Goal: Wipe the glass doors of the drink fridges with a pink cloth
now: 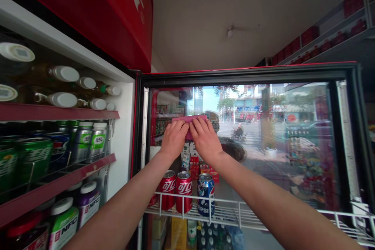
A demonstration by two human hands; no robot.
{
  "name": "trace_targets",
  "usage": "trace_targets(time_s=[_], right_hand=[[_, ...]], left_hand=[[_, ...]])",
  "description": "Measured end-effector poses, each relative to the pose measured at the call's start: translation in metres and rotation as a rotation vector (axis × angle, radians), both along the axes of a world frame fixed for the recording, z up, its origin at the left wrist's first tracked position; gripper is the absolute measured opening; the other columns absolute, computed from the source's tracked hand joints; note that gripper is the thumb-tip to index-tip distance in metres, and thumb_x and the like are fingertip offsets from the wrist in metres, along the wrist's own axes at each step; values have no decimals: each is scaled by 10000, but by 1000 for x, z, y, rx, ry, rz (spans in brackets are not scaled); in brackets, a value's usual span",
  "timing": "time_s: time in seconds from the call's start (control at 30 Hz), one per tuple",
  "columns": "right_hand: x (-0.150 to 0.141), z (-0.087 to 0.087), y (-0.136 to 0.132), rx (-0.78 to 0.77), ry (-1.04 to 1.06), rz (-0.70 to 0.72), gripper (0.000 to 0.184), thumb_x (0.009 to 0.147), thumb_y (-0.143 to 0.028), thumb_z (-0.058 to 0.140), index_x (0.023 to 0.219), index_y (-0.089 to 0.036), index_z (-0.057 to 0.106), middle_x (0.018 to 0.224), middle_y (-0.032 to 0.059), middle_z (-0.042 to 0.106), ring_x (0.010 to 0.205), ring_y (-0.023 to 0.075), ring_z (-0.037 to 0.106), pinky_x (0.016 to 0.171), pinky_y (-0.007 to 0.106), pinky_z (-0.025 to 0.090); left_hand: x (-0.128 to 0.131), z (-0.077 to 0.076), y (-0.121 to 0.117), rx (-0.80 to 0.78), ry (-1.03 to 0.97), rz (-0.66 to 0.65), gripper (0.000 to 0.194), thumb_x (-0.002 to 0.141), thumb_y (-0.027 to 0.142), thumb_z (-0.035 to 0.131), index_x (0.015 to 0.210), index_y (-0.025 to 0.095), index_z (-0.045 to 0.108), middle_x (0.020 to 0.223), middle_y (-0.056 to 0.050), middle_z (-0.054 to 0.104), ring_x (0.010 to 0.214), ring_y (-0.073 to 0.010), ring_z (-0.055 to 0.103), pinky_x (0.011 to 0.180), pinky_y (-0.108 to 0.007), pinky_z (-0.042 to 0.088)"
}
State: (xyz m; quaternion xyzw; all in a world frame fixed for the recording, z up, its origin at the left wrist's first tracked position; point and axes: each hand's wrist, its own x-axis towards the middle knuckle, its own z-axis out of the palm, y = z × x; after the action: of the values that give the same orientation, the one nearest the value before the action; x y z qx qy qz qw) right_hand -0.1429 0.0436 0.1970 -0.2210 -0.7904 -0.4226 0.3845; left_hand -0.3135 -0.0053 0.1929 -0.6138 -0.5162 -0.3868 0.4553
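forearms (117, 199) flank cans (184, 195) on a rack (225, 221), both hands (175, 138) (205, 138) in a bent-fingered grip on pink cloth (184, 118).

Against the door glass (272, 129), a cloth (189, 118) is held by 2 hands (175, 137), above cans (184, 187) set in a wire rack (227, 200); stocked shelves (58, 112) are placed left.

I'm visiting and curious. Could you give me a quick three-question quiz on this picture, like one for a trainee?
1. True or false: the left hand and right hand both touch the pink cloth.

2. What colour is the rightmost can in view on the white wire rack?
A) red
B) blue
C) green

3. Fill in: the pink cloth is held against the door's ____.

Key:
1. True
2. B
3. glass
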Motion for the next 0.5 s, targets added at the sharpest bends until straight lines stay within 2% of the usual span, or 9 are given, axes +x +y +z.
trace_targets(time_s=[0.1, 0.2, 0.3, 0.4, 0.5], right_hand=[[0, -17, 9, -38, 3, 48, 665, 1057, -160, 457, 1703, -15, 389, 1825, 220, 307, 1714, 418, 248, 1393, 655, 221], [0, -29, 20, -88, 2, 90, 733, 1073, -277, 496, 1742, -38, 316, 1843, 205, 224, 1740, 410, 172, 1407, 696, 180], [-2, -38, 28, -91, -8, 107, 802, 1074, -352, 549, 1758, -41, 269, 1847, 201, 178, 1746, 402, 128, 1417, 680, 173], [-5, -40, 32, -76, -22, 125, 836, 1075, -381, 574, 1771, -65, 237, 1848, 190, 163, 1751, 381, 100, 1422, 666, 172], [-14, -31, 34, -69, -55, 114, 842, 1069, -394, 599, 1761, -50, 264, 1845, 200, 164, 1747, 391, 124, 1423, 676, 142]], left_hand=[[-1, -19, 6, 22, 22, 24, 495, 1073, 144, 404, 1493, 191, 661, 1530, -180, 676, 1417, -314, 627, 1193, -522, 512], [0, -37, 9, 17, 50, 53, 576, 1079, 158, 405, 1644, 152, 513, 1759, -189, 462, 1651, -334, 416, 1345, -581, 369], [-3, -49, 9, -36, 87, 111, 660, 1098, 266, 452, 1739, 149, 347, 1847, -177, 271, 1734, -354, 235, 1394, -654, 243], [-13, -54, 8, -70, 121, 153, 714, 1104, 354, 479, 1768, 188, 275, 1864, -149, 206, 1748, -334, 180, 1411, -669, 163], [-27, -47, 6, -69, 136, 185, 720, 1112, 386, 476, 1772, 196, 262, 1868, -134, 183, 1750, -320, 163, 1418, -662, 122]])
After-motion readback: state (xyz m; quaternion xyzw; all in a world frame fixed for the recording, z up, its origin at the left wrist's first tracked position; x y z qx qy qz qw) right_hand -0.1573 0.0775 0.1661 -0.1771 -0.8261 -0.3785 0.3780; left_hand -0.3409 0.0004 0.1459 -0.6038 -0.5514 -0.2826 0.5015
